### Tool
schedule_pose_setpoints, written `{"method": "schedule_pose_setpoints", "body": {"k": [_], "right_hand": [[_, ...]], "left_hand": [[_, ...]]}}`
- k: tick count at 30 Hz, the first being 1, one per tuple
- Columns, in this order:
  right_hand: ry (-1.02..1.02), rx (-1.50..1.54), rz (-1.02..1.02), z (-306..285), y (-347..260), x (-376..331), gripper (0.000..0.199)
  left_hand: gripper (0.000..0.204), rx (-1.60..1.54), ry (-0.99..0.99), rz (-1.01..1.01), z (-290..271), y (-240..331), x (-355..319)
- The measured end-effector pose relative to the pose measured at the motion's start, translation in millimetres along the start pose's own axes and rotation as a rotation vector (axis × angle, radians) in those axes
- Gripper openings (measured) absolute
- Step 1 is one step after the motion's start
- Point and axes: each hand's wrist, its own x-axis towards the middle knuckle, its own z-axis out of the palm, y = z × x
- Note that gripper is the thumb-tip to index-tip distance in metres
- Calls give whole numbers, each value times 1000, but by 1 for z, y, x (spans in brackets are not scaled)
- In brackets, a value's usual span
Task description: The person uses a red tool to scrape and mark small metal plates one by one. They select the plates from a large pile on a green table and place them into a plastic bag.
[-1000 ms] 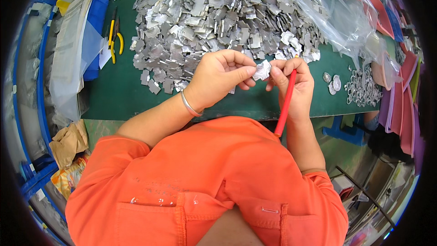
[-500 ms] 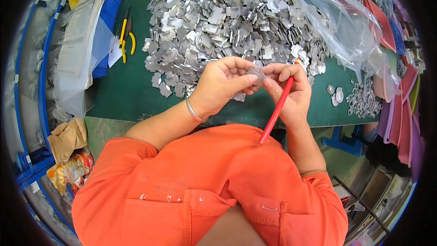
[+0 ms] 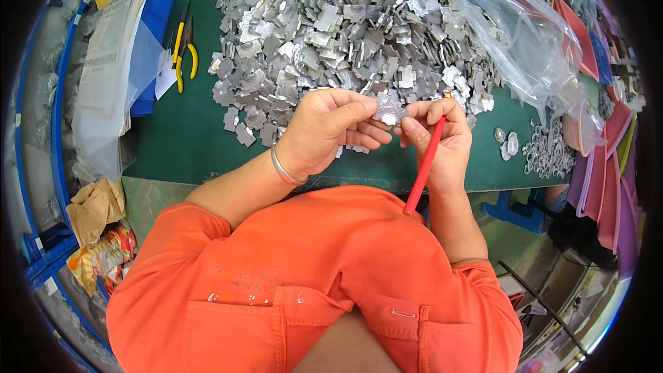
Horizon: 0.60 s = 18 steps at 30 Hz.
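Between the thumb and fingers of my left hand (image 3: 330, 124) is a small, flat silver metal piece (image 3: 390, 111) with an uneven outline. My left hand wears a silver bangle. My right hand (image 3: 444, 141) grips a slim red pencil-like stick (image 3: 425, 169), whose lower end slants toward my orange shirt. A yellow tip shows at its top, above the fingers. The right thumb and forefinger meet or nearly meet the metal piece's right edge. Just beyond both hands rises a large heap of similar flat silver pieces (image 3: 331, 34).
Yellow-handled pliers (image 3: 186, 59) lie on the green table (image 3: 179, 145) left of the heap. A clear plastic bag (image 3: 518, 34) covers its right side. Silver rings (image 3: 549, 150) and a few oval pieces (image 3: 510, 145) lie at right. Blue racks stand at far left.
The metal piece has turned in my fingers, so its broad face now shows. My right fingertips have shifted along its edge. The red stick stays in my right hand.
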Motion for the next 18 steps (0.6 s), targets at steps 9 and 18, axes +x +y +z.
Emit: {"method": "schedule_pose_setpoints", "body": {"k": [9,18], "right_hand": [[-42,-167,-132,1,4,0,24],[128,-291,-327,8,-1,5,13]], "left_hand": [[16,60,9,53,1,-3,0],[12,226,13,155,1,-4,0]]}}
